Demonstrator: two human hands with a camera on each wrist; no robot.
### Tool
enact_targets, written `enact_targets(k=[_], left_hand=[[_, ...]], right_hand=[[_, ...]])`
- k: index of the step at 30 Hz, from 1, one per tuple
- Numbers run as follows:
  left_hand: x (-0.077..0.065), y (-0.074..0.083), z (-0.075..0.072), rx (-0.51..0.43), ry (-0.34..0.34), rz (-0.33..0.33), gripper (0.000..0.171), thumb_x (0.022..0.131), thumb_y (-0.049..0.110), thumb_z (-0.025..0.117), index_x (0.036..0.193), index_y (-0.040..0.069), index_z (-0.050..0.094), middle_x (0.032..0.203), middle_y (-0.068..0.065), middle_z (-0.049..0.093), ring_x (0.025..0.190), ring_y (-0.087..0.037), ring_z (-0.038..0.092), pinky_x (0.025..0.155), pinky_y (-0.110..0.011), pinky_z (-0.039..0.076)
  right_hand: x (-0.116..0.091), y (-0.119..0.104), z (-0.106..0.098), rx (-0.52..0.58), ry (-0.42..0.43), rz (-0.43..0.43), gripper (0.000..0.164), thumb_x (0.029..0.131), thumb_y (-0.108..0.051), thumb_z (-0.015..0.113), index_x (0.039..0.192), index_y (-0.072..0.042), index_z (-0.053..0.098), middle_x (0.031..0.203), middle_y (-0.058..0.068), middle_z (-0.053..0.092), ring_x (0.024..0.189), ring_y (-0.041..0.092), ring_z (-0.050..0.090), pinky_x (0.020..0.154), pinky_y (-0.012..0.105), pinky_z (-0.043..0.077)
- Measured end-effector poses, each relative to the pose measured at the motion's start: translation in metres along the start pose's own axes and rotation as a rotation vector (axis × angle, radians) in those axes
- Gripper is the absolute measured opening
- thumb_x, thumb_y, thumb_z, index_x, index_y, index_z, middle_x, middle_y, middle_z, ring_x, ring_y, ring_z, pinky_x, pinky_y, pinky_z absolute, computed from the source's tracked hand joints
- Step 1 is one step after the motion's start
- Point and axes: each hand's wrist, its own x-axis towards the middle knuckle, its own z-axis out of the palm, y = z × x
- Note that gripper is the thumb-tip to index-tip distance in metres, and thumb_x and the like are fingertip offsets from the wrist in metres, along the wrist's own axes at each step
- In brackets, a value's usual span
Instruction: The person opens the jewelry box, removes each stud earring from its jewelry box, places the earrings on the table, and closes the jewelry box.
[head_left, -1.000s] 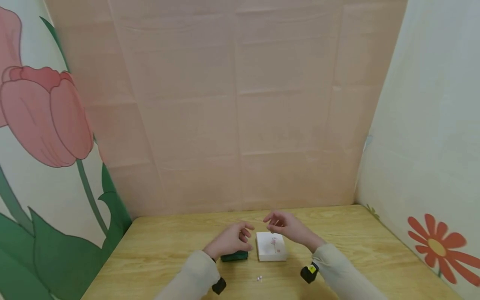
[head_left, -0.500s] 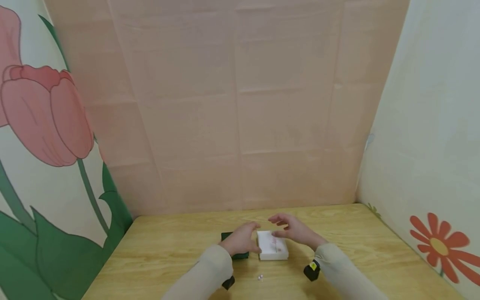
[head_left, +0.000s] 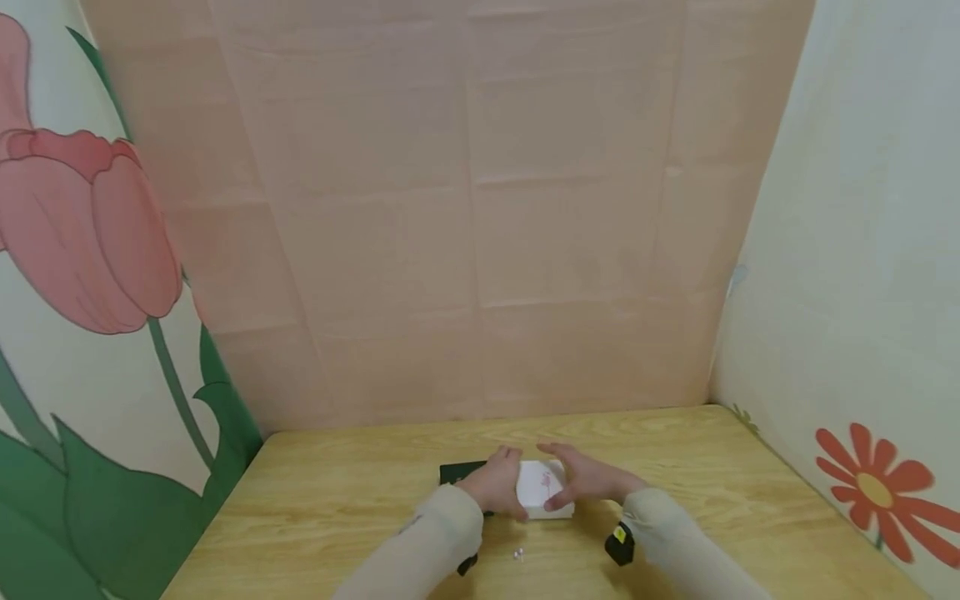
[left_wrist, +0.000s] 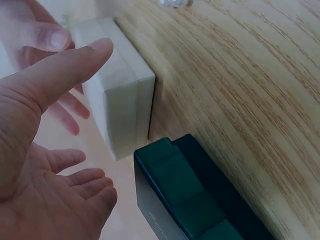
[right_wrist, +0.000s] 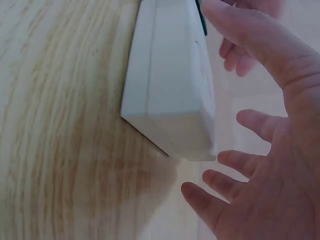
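A white lidded box [head_left: 537, 492] with a small pink print on top sits on the wooden table between the two hands. On its left side is my left hand [head_left: 497, 483], fingers spread and thumb by the near edge. My right hand [head_left: 591, 477] reaches over the right side, its thumb overlapping the top. The right wrist view shows that hand's fingers [right_wrist: 232, 187] extended beside the white box [right_wrist: 170, 75], not wrapped round it. Left of it lies a dark green box [left_wrist: 185, 185], partly hidden by my left hand in the head view.
Small shiny pearl-like pieces [head_left: 519, 553] lie on the table [head_left: 337, 500] in front of the white box. A pinkish cloth [head_left: 465, 250] hangs at the back. Flower-painted walls stand on the left and right.
My left hand has moved right, from over the green box to the white box's left side. My right hand has come lower and closer on the other side. Both boxes stay in place.
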Motion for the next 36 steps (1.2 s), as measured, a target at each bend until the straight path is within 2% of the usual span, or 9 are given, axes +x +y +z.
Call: enact_targets(k=[6,12,15,18,22,25,30,36], left_hand=[[0.001,0.008,0.001,0.089,-0.001,0.001,0.107,0.061,0.034,0.091,0.146,0.003,0.034,0.150,-0.017,0.036,0.137,-0.028,0.038,0.107,-0.040,0.039],[0.000,0.016,-0.002,0.117,0.002,-0.008,0.103,0.061,0.030,0.092,0.144,0.002,0.038,0.149,-0.016,0.038,0.138,-0.026,0.036,0.109,-0.038,0.037],[-0.001,0.019,-0.005,0.109,0.008,-0.019,0.098,0.059,0.026,0.092,0.140,0.003,0.042,0.141,-0.014,0.045,0.130,-0.024,0.044,0.105,-0.037,0.041],[-0.001,0.021,-0.004,0.107,0.014,-0.030,0.092,0.058,0.024,0.093,0.135,0.004,0.047,0.125,-0.010,0.051,0.116,-0.020,0.051,0.099,-0.036,0.047],[0.002,0.020,0.001,0.126,0.015,-0.036,0.088,0.057,0.023,0.093,0.132,0.005,0.049,0.114,-0.007,0.052,0.104,-0.018,0.053,0.091,-0.035,0.050],[0.006,0.019,0.006,0.148,0.002,-0.040,0.086,0.058,0.023,0.092,0.131,0.005,0.050,0.113,-0.007,0.052,0.103,-0.017,0.052,0.088,-0.035,0.051],[0.010,0.020,0.009,0.154,-0.029,-0.055,0.081,0.060,0.017,0.090,0.130,0.006,0.050,0.114,-0.008,0.052,0.102,-0.018,0.052,0.087,-0.036,0.052],[0.012,0.019,0.010,0.125,-0.039,-0.079,0.087,0.062,0.014,0.090,0.137,0.007,0.046,0.124,-0.010,0.050,0.109,-0.021,0.052,0.091,-0.040,0.051]], right_hand=[[-0.001,-0.004,0.005,-0.029,-0.027,0.049,0.109,0.065,-0.026,0.086,0.152,-0.004,0.023,0.153,0.035,0.012,0.137,0.058,0.017,0.099,0.076,0.021],[-0.003,-0.009,0.007,-0.066,-0.026,0.055,0.108,0.061,-0.019,0.088,0.149,-0.003,0.028,0.151,0.036,0.018,0.135,0.057,0.023,0.100,0.074,0.024],[-0.001,-0.009,0.009,-0.073,-0.032,0.061,0.108,0.060,-0.018,0.088,0.149,-0.004,0.029,0.151,0.034,0.019,0.135,0.056,0.024,0.101,0.072,0.025],[0.000,-0.008,0.009,-0.067,-0.039,0.069,0.109,0.059,-0.017,0.089,0.149,-0.005,0.029,0.152,0.033,0.019,0.135,0.055,0.024,0.102,0.072,0.025],[0.001,-0.009,0.009,-0.070,-0.047,0.076,0.109,0.059,-0.015,0.089,0.149,-0.006,0.029,0.152,0.033,0.018,0.135,0.055,0.024,0.102,0.073,0.024],[0.001,-0.010,0.009,-0.089,-0.051,0.070,0.107,0.059,-0.015,0.089,0.149,-0.006,0.030,0.151,0.032,0.021,0.134,0.055,0.026,0.102,0.073,0.024],[0.002,-0.009,0.010,-0.114,-0.045,0.059,0.102,0.059,-0.013,0.088,0.146,-0.005,0.036,0.145,0.025,0.034,0.130,0.048,0.036,0.104,0.069,0.026],[0.003,-0.007,0.010,-0.126,-0.048,0.060,0.097,0.060,-0.012,0.088,0.143,-0.009,0.039,0.135,0.018,0.042,0.124,0.040,0.042,0.103,0.065,0.030]])
